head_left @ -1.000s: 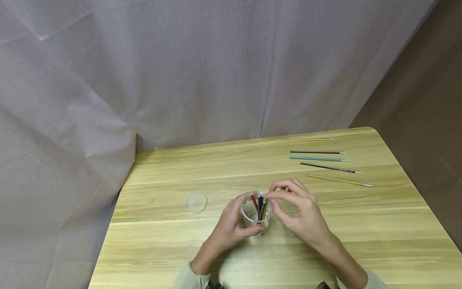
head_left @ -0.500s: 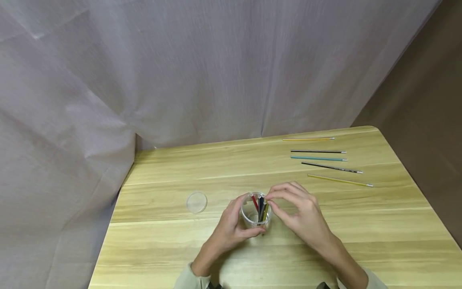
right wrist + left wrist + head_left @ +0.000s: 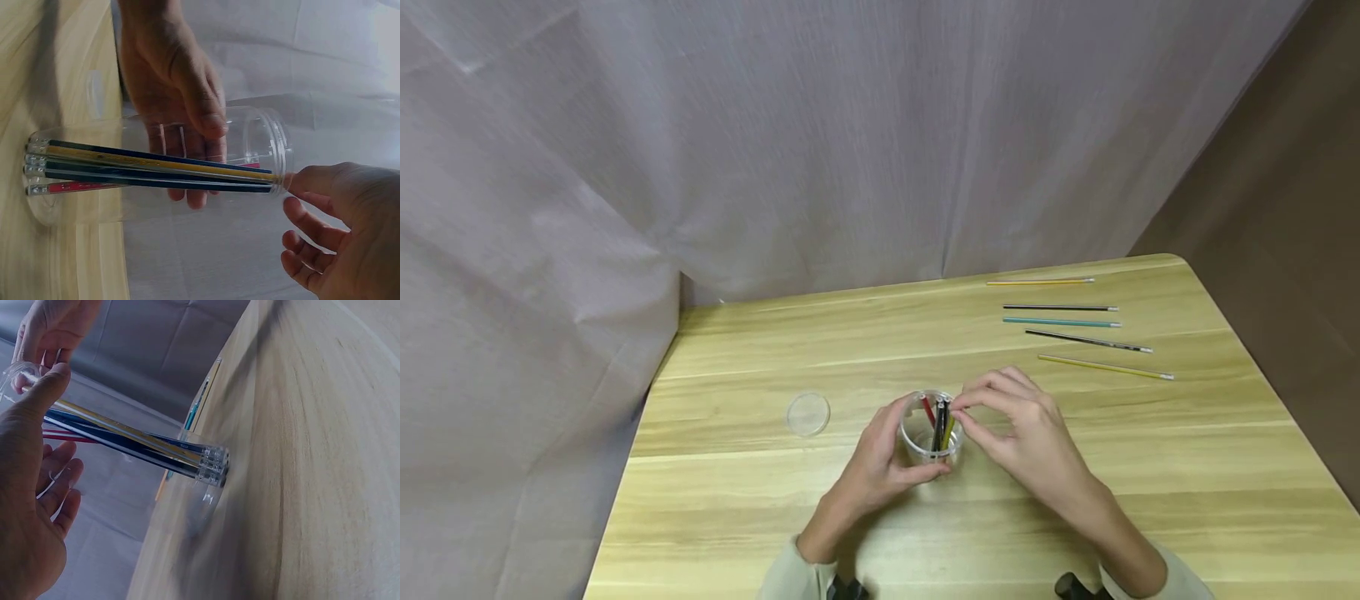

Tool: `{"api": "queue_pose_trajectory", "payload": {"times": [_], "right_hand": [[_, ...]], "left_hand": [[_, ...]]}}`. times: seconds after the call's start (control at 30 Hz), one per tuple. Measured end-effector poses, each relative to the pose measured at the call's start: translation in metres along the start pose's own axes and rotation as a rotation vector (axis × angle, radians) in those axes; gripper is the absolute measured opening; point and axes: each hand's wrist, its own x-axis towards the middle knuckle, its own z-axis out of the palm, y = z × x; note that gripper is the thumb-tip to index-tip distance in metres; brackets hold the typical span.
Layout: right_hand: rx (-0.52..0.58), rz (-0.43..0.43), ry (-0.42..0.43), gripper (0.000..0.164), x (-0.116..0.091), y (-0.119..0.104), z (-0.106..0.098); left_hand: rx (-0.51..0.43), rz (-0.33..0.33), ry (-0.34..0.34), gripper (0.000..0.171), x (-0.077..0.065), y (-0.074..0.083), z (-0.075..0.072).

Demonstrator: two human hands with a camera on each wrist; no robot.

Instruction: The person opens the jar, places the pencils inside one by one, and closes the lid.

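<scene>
A clear screw-top jar [image 3: 247, 125] stands upright on the table with several pencils in it, eraser ends down. My left hand [image 3: 880, 462] grips the jar around its side, thumb at the front. Inside, a red pencil [image 3: 928, 410] leans left, apart from the dark pencils [image 3: 938, 429] and a yellow pencil [image 3: 187, 165] bunched at the right. At the jar's mouth, my right hand [image 3: 1033, 433] pinches a pencil's upper end between thumb and forefinger. Its other fingers curve loosely outside the rim.
A round clear lid [image 3: 808, 415] lies left of the jar. At the back right, an orange pencil [image 3: 1040, 282], a black pencil [image 3: 1060, 308], a teal pencil [image 3: 1062, 322], a patterned black pencil [image 3: 1088, 341] and a yellow pencil [image 3: 1105, 367] lie in a loose row.
The right thumb has closed up to the forefinger at the jar's rim. The dark and yellow pencils have shifted slightly within the jar. The left hand keeps its grip.
</scene>
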Motion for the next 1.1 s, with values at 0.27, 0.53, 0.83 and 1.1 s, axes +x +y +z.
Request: {"api": "queue_pose_trajectory", "payload": {"times": [0.27,0.53,0.83,1.1], "right_hand": [[0.000,0.002,0.008,0.036,0.001,0.012,0.002],[0.060,0.070,-0.040,0.036,0.001,0.027,0.004],[0.065,0.085,-0.014,0.032,0.005,0.036,0.006],[0.084,0.084,0.006,0.033,0.012,0.039,0.010]], "left_hand": [[0.016,0.005,-0.010,0.098,0.011,-0.009,-0.004],[-0.035,0.011,-0.016,0.095,0.025,-0.022,-0.007],[-0.073,0.007,-0.036,0.097,0.037,-0.030,-0.009],[-0.087,-0.017,-0.024,0.097,0.042,-0.036,-0.012]]}}
